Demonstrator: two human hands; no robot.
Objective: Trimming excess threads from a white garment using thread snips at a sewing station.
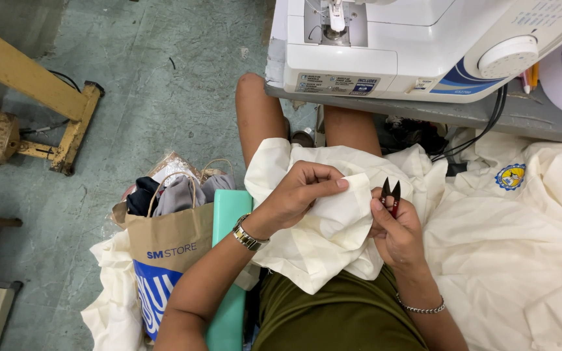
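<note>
A cream-coloured cloth lies bunched over my lap. My left hand, with a metal wristwatch on the wrist, pinches a folded edge of this cloth between thumb and fingers. My right hand, wearing a thin bracelet, holds small dark thread snips with the blades pointing up, right beside the pinched edge. A white sewing machine stands on the table just beyond my knees.
A brown paper bag stuffed with grey and dark clothes stands on the floor at my left, beside a teal seat edge. More cream cloth with a round emblem spreads at the right. A yellow metal frame rests on the green floor.
</note>
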